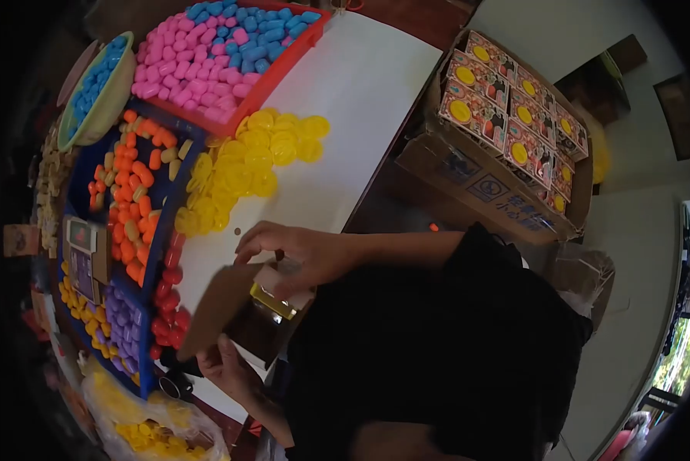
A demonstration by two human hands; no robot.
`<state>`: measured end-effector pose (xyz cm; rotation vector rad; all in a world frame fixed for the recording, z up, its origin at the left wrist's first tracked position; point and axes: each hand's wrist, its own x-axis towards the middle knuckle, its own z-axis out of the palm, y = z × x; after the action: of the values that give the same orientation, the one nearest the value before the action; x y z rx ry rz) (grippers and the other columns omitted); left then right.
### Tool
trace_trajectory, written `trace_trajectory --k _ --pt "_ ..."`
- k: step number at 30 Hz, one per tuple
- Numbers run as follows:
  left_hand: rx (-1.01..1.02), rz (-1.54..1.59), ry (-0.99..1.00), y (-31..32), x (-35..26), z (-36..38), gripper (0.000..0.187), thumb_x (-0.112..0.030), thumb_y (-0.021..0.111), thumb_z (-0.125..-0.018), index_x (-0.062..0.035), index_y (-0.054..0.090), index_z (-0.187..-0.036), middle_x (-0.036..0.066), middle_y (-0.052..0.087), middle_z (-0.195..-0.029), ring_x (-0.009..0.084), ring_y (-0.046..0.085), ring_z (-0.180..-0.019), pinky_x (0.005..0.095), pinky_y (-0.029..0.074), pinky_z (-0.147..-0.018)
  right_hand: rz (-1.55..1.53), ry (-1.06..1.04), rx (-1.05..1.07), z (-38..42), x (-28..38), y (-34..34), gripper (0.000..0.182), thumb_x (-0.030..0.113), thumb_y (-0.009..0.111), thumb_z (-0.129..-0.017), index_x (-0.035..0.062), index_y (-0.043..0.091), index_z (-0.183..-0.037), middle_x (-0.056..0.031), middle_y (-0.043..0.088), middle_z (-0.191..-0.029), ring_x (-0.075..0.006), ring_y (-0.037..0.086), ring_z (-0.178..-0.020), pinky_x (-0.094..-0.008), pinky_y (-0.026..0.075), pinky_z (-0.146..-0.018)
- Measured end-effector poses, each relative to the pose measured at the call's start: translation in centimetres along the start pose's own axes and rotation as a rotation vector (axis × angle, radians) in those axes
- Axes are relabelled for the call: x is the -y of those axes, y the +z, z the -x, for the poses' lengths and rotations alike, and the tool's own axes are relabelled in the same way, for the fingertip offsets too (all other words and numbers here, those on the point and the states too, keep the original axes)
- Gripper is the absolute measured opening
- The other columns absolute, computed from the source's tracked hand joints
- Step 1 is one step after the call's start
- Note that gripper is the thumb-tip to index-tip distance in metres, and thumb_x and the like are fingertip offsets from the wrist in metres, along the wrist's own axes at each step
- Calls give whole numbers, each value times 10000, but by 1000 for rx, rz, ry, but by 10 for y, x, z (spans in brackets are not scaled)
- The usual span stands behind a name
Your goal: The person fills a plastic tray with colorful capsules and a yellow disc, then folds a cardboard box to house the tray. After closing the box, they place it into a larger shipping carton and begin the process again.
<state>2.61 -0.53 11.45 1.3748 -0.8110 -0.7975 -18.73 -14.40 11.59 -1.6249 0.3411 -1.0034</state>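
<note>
A brown cardboard piece (220,306), which looks like a small box or its panel, is tilted between my two hands. My left hand (233,376) pinches its lower edge, thumb and fingers close together. At the upper end, my right hand (295,257) curls its fingers over the cardboard. Under its thumb shows a pale, whitish part with a yellow strip (273,301), whose kind I cannot tell. Just beyond the hands, yellow discs (245,165) lie heaped on the white table surface (353,84). Red capsule-shaped pieces (168,296) line the table beside the cardboard.
A red tray (272,88) holds pink and blue capsules; a blue tray (195,146) holds orange, tan, purple and amber ones. A pale green bowl (122,107) contains blue pieces. Bagged yellow pieces (157,438) sit at the lower left. A carton (437,165) of printed boxes stands right.
</note>
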Motion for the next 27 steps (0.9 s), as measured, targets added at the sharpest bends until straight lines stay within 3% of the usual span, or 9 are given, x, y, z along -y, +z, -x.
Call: trace_trajectory --k 3,4,6,7,10,12,18,22,27 --pt "84 -314 71 15 -13 10 257 -121 581 -853 -2 564 -1080 137 555 -1118 211 554 -956 318 435 -858 -94 512 194 3 28 4 467 201 710 -712 38 518 -1105 -102 480 -1116 -224 449 -1066 -324 390 -866" --pt "96 -316 70 10 -15 7 257 -121 581 -853 -2 564 -1080 137 555 -1118 211 554 -956 318 435 -858 -94 514 181 2 22 3 467 201 710 -712 38 518 -1105 -102 480 -1116 -224 449 -1066 -324 390 -866" --pt "399 -647 536 -15 -22 -7 309 -178 649 -791 -35 593 -1059 154 533 -1153 294 525 -1012 381 414 -877 585 -264 375 -2 8 3 525 260 755 -653 39 538 -1077 -112 469 -1186 -276 457 -1061 -389 399 -872" --pt "566 -846 658 -20 -38 -15 363 -258 676 -744 -43 607 -1028 183 500 -1190 373 465 -1083 452 381 -892 587 -272 372 -8 23 -5 525 260 755 -653 39 538 -1077 -112 469 -1186 -276 457 -1061 -389 399 -872" --pt "815 -1041 568 7 -86 -6 477 -337 682 -731 -47 569 -1093 200 459 -1232 399 430 -1114 493 364 -895 787 -171 708 -17 54 -14 486 300 733 -668 65 556 -1055 -150 449 -1235 -312 441 -1098 -452 403 -866" --pt "740 -1140 571 16 -83 3 530 -375 653 -751 -43 527 -1144 215 437 -1251 410 421 -1118 506 355 -898 1033 -242 785 -16 45 3 413 327 668 -737 94 561 -1060 -215 426 -1242 -360 398 -1157 -508 396 -868" --pt "596 -1385 533 18 -65 13 672 -484 512 -821 -7 380 -1276 247 368 -1310 435 406 -1119 521 311 -933 872 -169 774 -14 42 13 494 378 599 -791 57 483 -1148 -277 373 -1268 -421 352 -1190 -531 384 -889" --pt "602 -1459 484 22 -64 15 722 -533 447 -837 -7 330 -1317 250 337 -1330 434 380 -1142 536 263 -958 846 -227 701 -4 25 19 557 379 593 -792 77 427 -1229 -262 339 -1314 -414 328 -1217 -544 376 -890" --pt "575 -1513 528 32 -56 25 828 -606 434 -809 -15 249 -1357 245 223 -1397 428 277 -1233 576 212 -970 1212 -332 523 16 28 19 681 441 587 -780 176 331 -1353 -151 238 -1430 -391 199 -1309 -586 324 -924"
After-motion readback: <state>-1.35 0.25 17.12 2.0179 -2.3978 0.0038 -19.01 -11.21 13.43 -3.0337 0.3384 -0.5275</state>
